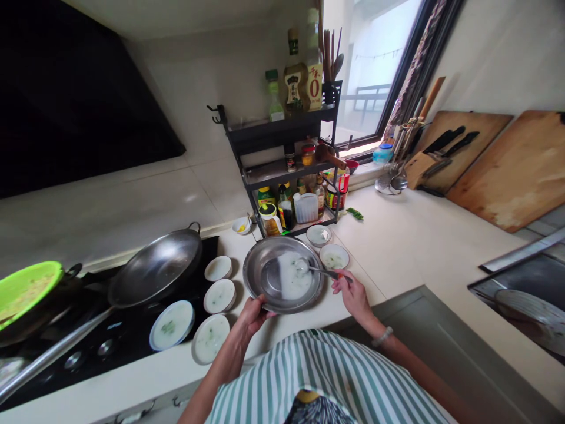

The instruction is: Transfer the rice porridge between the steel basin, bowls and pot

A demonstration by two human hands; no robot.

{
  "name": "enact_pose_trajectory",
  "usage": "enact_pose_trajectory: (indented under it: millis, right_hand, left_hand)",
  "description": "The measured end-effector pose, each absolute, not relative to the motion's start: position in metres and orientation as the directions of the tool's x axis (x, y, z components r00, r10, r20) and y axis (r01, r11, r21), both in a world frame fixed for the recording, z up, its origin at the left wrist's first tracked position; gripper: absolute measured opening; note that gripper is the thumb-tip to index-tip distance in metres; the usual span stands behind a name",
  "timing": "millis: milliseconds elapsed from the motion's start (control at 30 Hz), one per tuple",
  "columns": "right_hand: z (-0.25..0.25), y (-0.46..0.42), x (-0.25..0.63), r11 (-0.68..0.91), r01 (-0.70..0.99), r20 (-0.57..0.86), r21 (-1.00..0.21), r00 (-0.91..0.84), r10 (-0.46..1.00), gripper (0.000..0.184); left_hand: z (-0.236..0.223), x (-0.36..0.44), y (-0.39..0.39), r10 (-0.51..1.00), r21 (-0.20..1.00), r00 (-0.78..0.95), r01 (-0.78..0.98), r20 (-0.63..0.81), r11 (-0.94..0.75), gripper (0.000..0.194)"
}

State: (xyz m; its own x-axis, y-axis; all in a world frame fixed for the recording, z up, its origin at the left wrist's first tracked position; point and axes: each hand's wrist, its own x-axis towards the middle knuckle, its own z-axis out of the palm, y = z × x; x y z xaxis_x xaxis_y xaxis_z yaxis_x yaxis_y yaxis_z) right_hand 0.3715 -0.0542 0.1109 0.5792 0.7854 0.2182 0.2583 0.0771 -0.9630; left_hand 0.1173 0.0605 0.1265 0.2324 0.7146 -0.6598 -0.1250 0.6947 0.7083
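Two hands (pixel 255 315) (pixel 353 294) flank the metal basin (pixel 261 272).

Apron (pixel 304 365) striped green and white; colander (pixel 30 288) lime green; basin (pixel 260 271) silver-grey, soup (pixel 293 277) in it milky white; stove (pixel 128 330) black; rack (pixel 273 135) dark grey; jar (pixel 382 153) blue; knife block (pixel 419 169) tan.

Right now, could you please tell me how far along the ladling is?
Six bowls near the metal basin already hold milky liquid. The right hand has a ladle in the basin; the left hand grips the basin's edge. Some liquid is left there, so the job looks unfinished.
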Motion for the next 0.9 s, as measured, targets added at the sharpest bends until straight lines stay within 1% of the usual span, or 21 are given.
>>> enact_pose_trajectory:
  millis: [133, 200, 267, 500, 733, 900]
  right_hand:
    - [0.112, -0.051, 0.378, 0.087, 0.084, 0.120, -0.993, 0.683, 0.720, 0.040]
    - [0.113, -0.050, 0.381, 0.103, -0.002, 0.071, -0.995, 0.713, 0.698, 0.040]
    - [0.114, -0.050, 0.383, 0.110, -0.051, 0.039, -0.993, 0.726, 0.686, 0.039]
    - [0.115, -0.055, 0.385, 0.107, -0.107, -0.004, -0.988, 0.727, 0.686, 0.035]
    - [0.117, -0.057, 0.387, 0.146, -0.132, 0.002, -0.981, 0.734, 0.680, 0.033]
    - [0.119, -0.058, 0.388, 0.156, -0.135, 0.006, -0.979, 0.737, 0.676, 0.034]
  left_hand:
    - [0.126, 0.116, 0.060, 0.714, 0.711, 0.233, -0.116, -0.660, 0.694, 0.017]
    - [0.126, 0.116, 0.060, 0.714, 0.710, 0.230, -0.116, -0.661, 0.694, 0.017]
    - [0.125, 0.115, 0.060, 0.719, 0.715, 0.227, -0.119, -0.656, 0.689, 0.017]
    - [0.125, 0.116, 0.061, 0.718, 0.711, 0.217, -0.121, -0.662, 0.692, 0.017]
    - [0.126, 0.116, 0.060, 0.718, 0.709, 0.210, -0.129, -0.664, 0.694, 0.015]
    - [0.124, 0.116, 0.060, 0.709, 0.698, 0.214, -0.136, -0.672, 0.703, 0.017]
